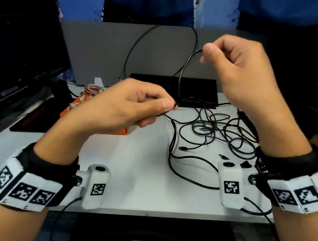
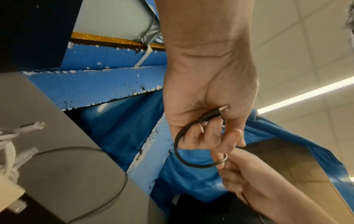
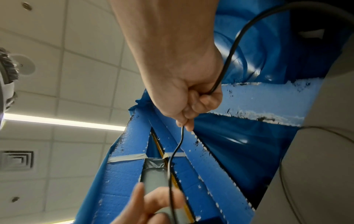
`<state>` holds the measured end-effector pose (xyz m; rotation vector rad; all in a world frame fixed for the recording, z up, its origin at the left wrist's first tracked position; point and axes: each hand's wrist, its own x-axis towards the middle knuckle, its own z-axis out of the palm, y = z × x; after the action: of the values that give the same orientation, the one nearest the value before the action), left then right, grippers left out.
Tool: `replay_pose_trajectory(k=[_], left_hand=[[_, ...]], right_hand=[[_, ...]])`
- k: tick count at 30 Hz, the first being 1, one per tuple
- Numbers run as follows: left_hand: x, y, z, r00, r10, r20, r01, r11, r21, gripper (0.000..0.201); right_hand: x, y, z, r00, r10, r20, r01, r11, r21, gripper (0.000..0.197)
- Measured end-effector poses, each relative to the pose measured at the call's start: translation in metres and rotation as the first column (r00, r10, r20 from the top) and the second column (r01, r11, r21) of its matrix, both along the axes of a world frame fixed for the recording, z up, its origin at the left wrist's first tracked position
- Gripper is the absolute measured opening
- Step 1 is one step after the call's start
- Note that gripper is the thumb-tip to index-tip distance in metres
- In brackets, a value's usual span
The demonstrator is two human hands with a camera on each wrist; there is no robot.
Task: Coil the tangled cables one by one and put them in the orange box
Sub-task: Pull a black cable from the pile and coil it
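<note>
Two hands share one black cable [image 1: 181, 77], raised above the table [image 1: 139, 177] so its free length hangs clear of the tangle [image 1: 222, 131]. The left hand [image 1: 124, 106] sits near the centre of the head view, thumb and forefinger pinched on the cable. The left wrist view shows why: the plug [image 2: 220, 109] is tucked against the palm, and a short loop curls out below the fingers, so this hand looks to be the anchor on which turns will be gathered. The right hand [image 1: 237, 69], up at 1 o'clock from the left, pinches the same cable further along. In the right wrist view the strand enters its closed fist and leaves between the fingertips [image 3: 186, 124], running down toward the left hand. Held high and apart like this, the stretch between the hands can be measured off as one turn of a coil.

From the left hand the cable drops to the table and runs toward 4 o'clock into the tangle, at 3 o'clock from the left hand; which strands belong to it I cannot tell. Only the first loop seems formed, so most of the coiling is probably ahead.

Behind the left hand, at 9 o'clock, lies the orange box [image 1: 72, 106], mostly hidden by it. A striped coil [image 1: 92, 89] rests at its far end, so one cable appears already stowed.
</note>
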<state>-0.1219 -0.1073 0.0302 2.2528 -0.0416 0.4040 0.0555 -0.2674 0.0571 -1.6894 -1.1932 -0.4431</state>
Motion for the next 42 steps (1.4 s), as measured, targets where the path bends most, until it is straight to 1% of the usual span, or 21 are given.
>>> replay_pose_trajectory(k=[3, 5, 7, 8, 9, 10, 12, 14, 16, 18, 20, 22, 24, 25, 26, 28, 30, 32, 35, 38, 42], left_hand=[[-0.010, 0.008, 0.014, 0.984, 0.125, 0.124, -0.123, 0.992, -0.022, 0.031], [-0.012, 0.016, 0.018, 0.958, 0.247, 0.148, -0.250, 0.968, 0.002, 0.030], [-0.011, 0.023, 0.016, 0.938, 0.337, 0.084, -0.347, 0.920, 0.182, 0.025], [-0.008, 0.025, 0.014, 0.932, 0.362, 0.012, -0.347, 0.884, 0.312, 0.014], [-0.007, 0.027, 0.010, 0.923, 0.379, -0.066, -0.313, 0.841, 0.442, 0.016], [-0.004, 0.029, 0.007, 0.907, 0.395, -0.146, -0.262, 0.802, 0.537, 0.026], [-0.001, 0.031, 0.002, 0.893, 0.402, -0.203, -0.227, 0.790, 0.570, 0.036], [-0.002, 0.034, 0.006, 0.911, 0.377, -0.167, -0.256, 0.835, 0.487, 0.034], [-0.007, 0.039, 0.013, 0.925, 0.376, -0.053, -0.331, 0.868, 0.369, 0.026], [-0.013, 0.047, 0.018, 0.911, 0.409, 0.051, -0.403, 0.857, 0.320, 0.024], [-0.016, 0.052, 0.019, 0.896, 0.434, 0.094, -0.441, 0.844, 0.306, 0.022], [-0.017, 0.050, 0.018, 0.902, 0.417, 0.116, -0.433, 0.871, 0.234, 0.019], [-0.013, 0.039, 0.017, 0.919, 0.367, 0.143, -0.384, 0.915, 0.121, 0.021], [-0.011, 0.033, 0.017, 0.930, 0.336, 0.149, -0.350, 0.933, 0.081, 0.023], [-0.009, 0.026, 0.016, 0.942, 0.301, 0.146, -0.311, 0.949, 0.052, 0.023], [-0.004, 0.015, 0.012, 0.962, 0.236, 0.138, -0.241, 0.970, 0.021, 0.022], [-0.001, 0.008, 0.009, 0.971, 0.192, 0.142, -0.196, 0.980, 0.020, 0.024], [-0.002, 0.005, 0.010, 0.978, 0.144, 0.148, -0.143, 0.990, -0.019, 0.024], [-0.006, 0.007, 0.012, 0.981, 0.057, 0.186, -0.029, 0.989, -0.148, 0.020], [-0.007, 0.005, 0.012, 0.984, 0.028, 0.177, 0.019, 0.966, -0.258, 0.029], [-0.006, -0.001, 0.010, 0.989, -0.070, 0.129, 0.115, 0.916, -0.385, 0.034]], right_hand=[[0.017, -0.006, 0.002, 0.995, -0.093, -0.048, 0.093, 0.996, 0.011, 0.031], [0.022, -0.010, 0.001, 0.995, -0.071, -0.076, 0.071, 0.997, 0.000, 0.030], [0.019, -0.009, 0.000, 0.997, 0.011, -0.077, -0.012, 1.000, -0.024, 0.030], [0.015, -0.009, -0.001, 0.996, 0.058, -0.064, -0.061, 0.997, -0.039, 0.030], [0.009, -0.007, -0.001, 0.993, 0.102, -0.053, -0.104, 0.993, -0.046, 0.029], [0.005, -0.007, 0.000, 0.990, 0.135, -0.043, -0.137, 0.990, -0.043, 0.029], [0.001, -0.007, 0.004, 0.988, 0.150, -0.020, -0.151, 0.988, -0.019, 0.029], [0.003, -0.010, 0.006, 0.995, 0.102, -0.001, -0.102, 0.995, 0.013, 0.029], [0.010, -0.012, 0.007, 0.996, 0.061, -0.070, -0.057, 0.996, 0.067, 0.029], [0.019, -0.014, 0.006, 0.983, 0.027, -0.179, -0.003, 0.991, 0.133, 0.030], [0.030, -0.016, 0.006, 0.970, -0.042, -0.238, 0.077, 0.988, 0.137, 0.031], [0.042, -0.018, 0.004, 0.971, -0.163, -0.175, 0.168, 0.986, 0.014, 0.029], [0.043, -0.016, -0.001, 0.953, -0.302, -0.036, 0.291, 0.939, -0.181, 0.021], [0.038, -0.013, -0.003, 0.945, -0.325, 0.034, 0.323, 0.914, -0.245, 0.023], [0.028, -0.009, -0.006, 0.955, -0.281, 0.092, 0.296, 0.915, -0.273, 0.030], [0.001, 0.000, -0.009, 0.995, -0.045, 0.092, 0.069, 0.959, -0.276, 0.039], [-0.025, 0.008, -0.012, 0.980, 0.200, -0.003, -0.193, 0.940, -0.281, 0.036], [-0.039, 0.011, -0.012, 0.946, 0.322, -0.025, -0.314, 0.898, -0.309, 0.027], [-0.037, 0.011, -0.013, 0.918, 0.392, -0.066, -0.394, 0.872, -0.290, 0.021], [-0.030, 0.008, -0.013, 0.888, 0.428, -0.166, -0.457, 0.863, -0.218, 0.024], [-0.031, 0.012, -0.014, 0.942, 0.335, -0.030, -0.332, 0.912, -0.242, 0.021]])
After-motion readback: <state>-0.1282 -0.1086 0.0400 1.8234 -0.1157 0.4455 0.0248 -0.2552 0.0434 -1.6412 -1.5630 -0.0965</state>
